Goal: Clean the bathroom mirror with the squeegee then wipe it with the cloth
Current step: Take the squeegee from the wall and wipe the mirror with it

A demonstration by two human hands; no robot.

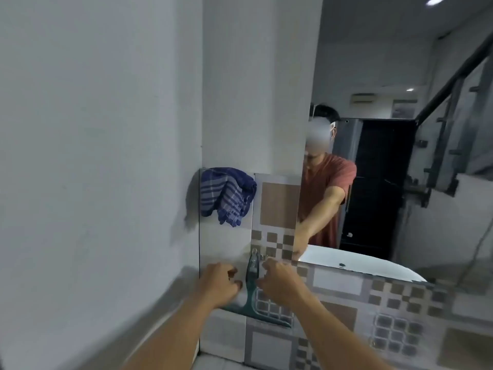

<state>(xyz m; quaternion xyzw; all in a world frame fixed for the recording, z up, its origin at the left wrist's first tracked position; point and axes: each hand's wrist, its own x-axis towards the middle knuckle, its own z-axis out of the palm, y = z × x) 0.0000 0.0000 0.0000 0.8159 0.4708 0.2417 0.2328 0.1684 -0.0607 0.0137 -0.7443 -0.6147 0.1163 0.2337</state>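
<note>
A green squeegee (252, 279) hangs blade-down from a small metal hook (256, 252) on the patterned tile wall. My right hand (278, 283) is against the right side of its handle, thumb and fingertips touching it. Just left of the handle, my left hand (217, 283) has loosely curled fingers with a small gap to the handle. A blue checked cloth (226, 196) hangs on the wall above and to the left. The mirror (400, 182) fills the wall on the right and reflects a person in a red shirt.
A plain white wall runs along the left, meeting the tiled wall in a corner. The white sink rim (360, 263) shows reflected at the mirror's lower edge. Patterned tiles (338, 284) run under the mirror.
</note>
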